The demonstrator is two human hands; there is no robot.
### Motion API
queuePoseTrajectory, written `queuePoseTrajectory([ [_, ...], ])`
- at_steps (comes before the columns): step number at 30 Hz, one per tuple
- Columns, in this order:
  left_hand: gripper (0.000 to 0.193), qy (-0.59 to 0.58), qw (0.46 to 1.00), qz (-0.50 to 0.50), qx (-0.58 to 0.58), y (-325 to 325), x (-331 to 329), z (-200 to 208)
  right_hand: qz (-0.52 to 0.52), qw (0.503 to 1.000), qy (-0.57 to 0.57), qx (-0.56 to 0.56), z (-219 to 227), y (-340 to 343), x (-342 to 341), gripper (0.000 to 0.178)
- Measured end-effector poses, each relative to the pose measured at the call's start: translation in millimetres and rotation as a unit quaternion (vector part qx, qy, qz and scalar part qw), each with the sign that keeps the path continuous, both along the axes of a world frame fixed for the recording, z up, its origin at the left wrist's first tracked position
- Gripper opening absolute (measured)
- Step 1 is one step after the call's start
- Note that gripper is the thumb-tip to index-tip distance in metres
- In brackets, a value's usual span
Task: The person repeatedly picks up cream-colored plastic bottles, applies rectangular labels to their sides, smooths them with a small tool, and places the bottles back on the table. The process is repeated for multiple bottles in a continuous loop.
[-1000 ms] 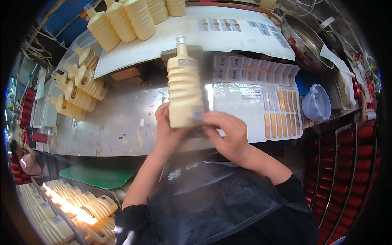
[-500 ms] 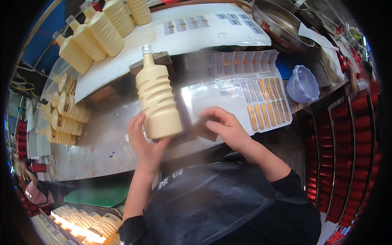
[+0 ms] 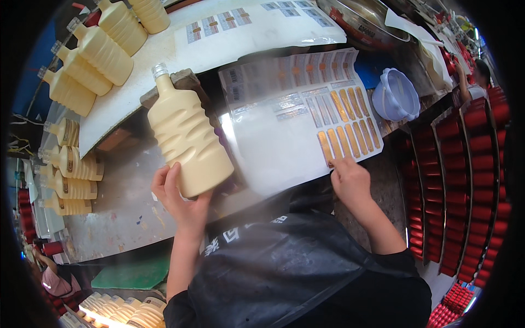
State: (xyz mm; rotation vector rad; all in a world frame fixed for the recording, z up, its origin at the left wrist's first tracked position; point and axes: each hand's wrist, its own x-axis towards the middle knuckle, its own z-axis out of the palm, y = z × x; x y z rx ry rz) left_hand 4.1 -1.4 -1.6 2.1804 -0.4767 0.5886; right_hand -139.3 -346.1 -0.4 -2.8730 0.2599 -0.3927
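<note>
A cream bottle [image 3: 188, 139] with wavy ridges and a clear-topped neck lies tilted, its shoulder against a dark block [image 3: 180, 85]. My left hand [image 3: 180, 191] grips its base, thumb and fingers on either side. My right hand [image 3: 350, 180] is at the lower edge of a white sticker sheet [image 3: 273, 158], fingers pinched on the bottom end of the leftmost gold sticker [image 3: 326, 148]. Whether that sticker has lifted is hidden by the fingertips. Gold and silver strips stand in rows on the sheet's right part.
More cream bottles [image 3: 104, 49] stand at the back left, with labelled ones [image 3: 76, 169] lying below them. A lavender basket [image 3: 395, 95] is right of the sheet. Printed labels [image 3: 219, 24] lie on the raised white board. Red racks [image 3: 454, 186] line the right; a metal basin [image 3: 366, 22] sits behind.
My right hand has moved from beside the bottle to the gold stickers, its fingers closing. A brown patch by that hand no longer shows. My left hand stays on the bottle; the view has shifted.
</note>
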Motion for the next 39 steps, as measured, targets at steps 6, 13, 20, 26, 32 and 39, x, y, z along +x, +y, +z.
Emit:
queuePoseTrajectory([
  [6,0.088,0.000,0.999,0.013,0.050,4,-4,6,0.051,0.998,0.004,-0.046,-17,7,-17,0.048],
  [13,0.081,0.004,0.999,-0.027,0.021,12,-9,13,0.087,0.982,-0.091,-0.142,-27,-17,-12,0.025],
  [20,0.063,-0.043,0.998,-0.051,-0.018,11,-16,34,0.032,0.978,-0.010,0.207,-2,-16,-2,0.006],
  [26,0.046,-0.127,0.981,-0.133,0.061,-27,-13,68,-0.055,0.705,0.211,0.675,65,23,47,0.034],
  [32,0.046,-0.141,0.979,-0.111,0.097,-68,-1,81,0.079,0.630,0.175,0.753,109,77,83,0.041],
  [39,0.032,-0.061,0.993,-0.091,-0.041,-42,13,82,0.143,0.747,0.157,0.629,107,98,116,0.050],
])
